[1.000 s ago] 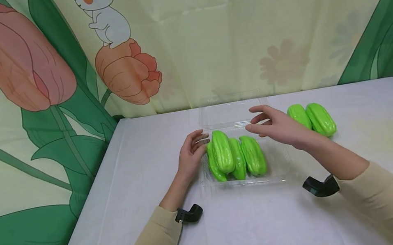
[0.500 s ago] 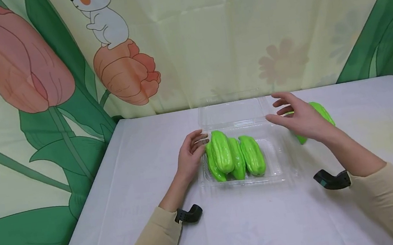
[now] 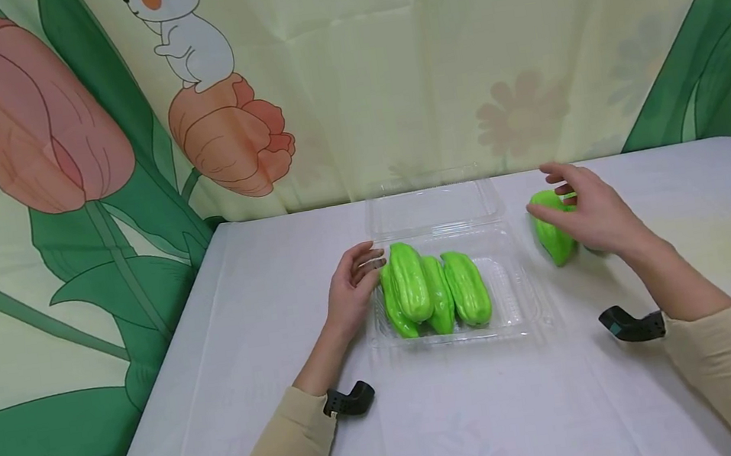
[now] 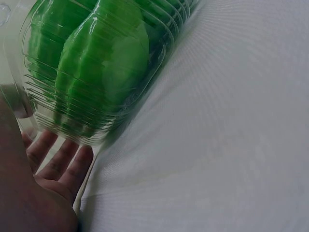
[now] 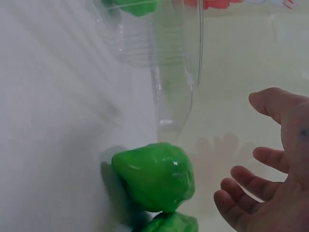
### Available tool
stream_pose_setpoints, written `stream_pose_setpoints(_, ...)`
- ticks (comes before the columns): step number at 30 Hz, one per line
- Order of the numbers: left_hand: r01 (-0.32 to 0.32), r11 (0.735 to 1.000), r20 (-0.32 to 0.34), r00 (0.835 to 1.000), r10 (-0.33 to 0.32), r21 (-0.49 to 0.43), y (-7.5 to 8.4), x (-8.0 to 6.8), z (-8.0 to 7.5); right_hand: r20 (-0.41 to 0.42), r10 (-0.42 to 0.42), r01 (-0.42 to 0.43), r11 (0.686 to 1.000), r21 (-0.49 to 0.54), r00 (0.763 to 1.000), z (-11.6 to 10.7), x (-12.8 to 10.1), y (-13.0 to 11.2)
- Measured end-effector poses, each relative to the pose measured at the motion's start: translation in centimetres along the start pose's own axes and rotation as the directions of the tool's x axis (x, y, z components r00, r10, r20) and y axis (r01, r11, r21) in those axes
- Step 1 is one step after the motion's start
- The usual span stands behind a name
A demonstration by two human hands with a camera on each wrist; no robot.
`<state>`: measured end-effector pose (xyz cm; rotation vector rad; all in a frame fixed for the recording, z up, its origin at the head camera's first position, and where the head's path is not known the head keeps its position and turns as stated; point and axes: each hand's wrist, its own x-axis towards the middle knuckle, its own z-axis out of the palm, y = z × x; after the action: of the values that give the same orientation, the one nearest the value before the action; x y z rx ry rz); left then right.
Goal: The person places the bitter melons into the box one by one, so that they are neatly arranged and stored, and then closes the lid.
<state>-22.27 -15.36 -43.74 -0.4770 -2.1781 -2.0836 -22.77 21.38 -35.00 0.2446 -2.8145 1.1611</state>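
Observation:
A clear plastic clamshell box [image 3: 507,279] lies with its lid raised at the back; several glossy green peppers [image 3: 467,288] fill its left and middle part. At the box's left side, my left hand [image 3: 351,291] grips the edge, thumb by the rim and fingertips [image 4: 84,153] against the end wall. Over to the right, my right hand [image 3: 592,213] hovers with spread fingers around two loose peppers [image 3: 551,242], holding nothing. The right wrist view shows one pepper [image 5: 157,176] whole, a second [image 5: 174,223] touching it at the bottom edge.
A white cloth covers the table [image 3: 473,414]. Right behind it hangs a curtain [image 3: 387,79] printed with tulips, close to the raised lid [image 3: 432,207]. Both wrists wear black camera mounts [image 3: 631,324].
My right hand has moved from above the box to the right, over the two loose peppers. My left hand and the box keep their places.

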Motion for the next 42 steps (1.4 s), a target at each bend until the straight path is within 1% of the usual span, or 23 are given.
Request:
stream_pose_setpoints(4, -0.004, 1.0, -0.003, 1.0, 0.004, -0.002, 0.1, 0.0, 0.0, -0.013, 0.023, -0.023, 0.999, -0.029, 1.0, -0.5, -0.1, 1.3)
stream_pose_setpoints(7, -0.003, 1.0, -0.009, 1.0, 0.003, 0.009, 0.2, -0.1, 0.0, -0.017, 0.036, -0.036, 0.999, -0.03, 0.999, -0.9, -0.2, 2.2)
stream_pose_setpoints(13, -0.003, 1.0, -0.017, 1.0, 0.003, 0.021, 0.3, -0.2, 0.0, -0.01, 0.038, -0.039, 0.998, -0.045, 0.999, -1.5, -0.1, 3.7)
stream_pose_setpoints(19, -0.003, 1.0, -0.009, 1.0, 0.003, 0.027, 0.3, -0.1, 0.0, 0.004, 0.041, -0.041, 0.996, -0.075, 0.999, -1.9, -0.2, 5.0)
stream_pose_setpoints(23, 0.005, 1.0, -0.015, 1.0, -0.005, 0.025, 0.3, -0.1, 0.0, 0.025, 0.05, -0.048, 0.996, -0.081, 0.998, -1.9, -0.2, 5.6)
stream_pose_setpoints(31, 0.018, 1.0, -0.017, 1.0, -0.018, 0.018, 0.4, -0.1, 0.0, 0.091, 0.13, -0.131, 0.991, 0.007, 0.987, -2.0, -0.3, 6.6)
stream_pose_setpoints(39, 0.03, 1.0, 0.001, 1.0, -0.03, 0.005, 0.4, 0.0, -0.1, 0.165, 0.177, -0.174, 0.984, -0.035, 0.97, -2.3, -0.5, 7.3)
stream_pose_setpoints(41, 0.035, 0.999, 0.006, 0.999, -0.035, 0.002, 0.7, 0.1, -0.1, 0.177, 0.19, -0.186, 0.982, -0.043, 0.966, -2.4, -0.5, 7.4)
stream_pose_setpoints(42, 0.038, 0.999, 0.008, 0.999, -0.038, 0.0, 1.2, -0.1, 0.0, 0.18, 0.198, -0.193, 0.98, -0.045, 0.963, -2.4, -0.6, 7.4)
